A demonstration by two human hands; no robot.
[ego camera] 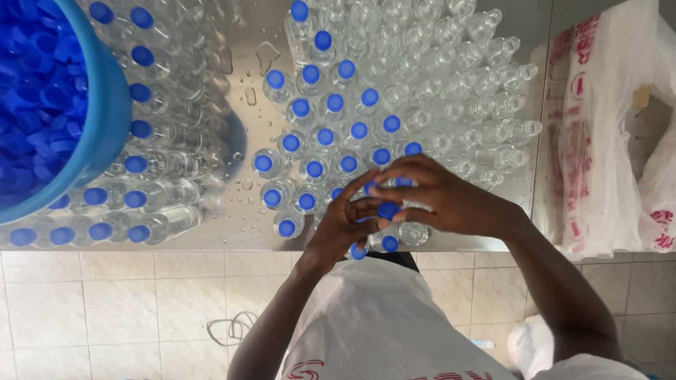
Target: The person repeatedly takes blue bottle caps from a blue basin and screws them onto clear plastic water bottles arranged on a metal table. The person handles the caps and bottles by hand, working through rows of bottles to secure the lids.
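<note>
Both hands, left hand [345,224] and right hand [440,197], grip closed on a blue cap [388,210] at lower centre; a slip could topple crowded bottles [315,134] on the wet table [239,218].

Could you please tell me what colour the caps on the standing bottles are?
Blue caps, clearest in the head view.

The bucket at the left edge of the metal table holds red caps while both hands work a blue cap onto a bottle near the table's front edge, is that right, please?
Not quite: the caps in the bucket are blue, not red, as the head view shows. The rest stands: the left hand and right hand meet on a blue cap over a bottle near the table's front edge.
</note>
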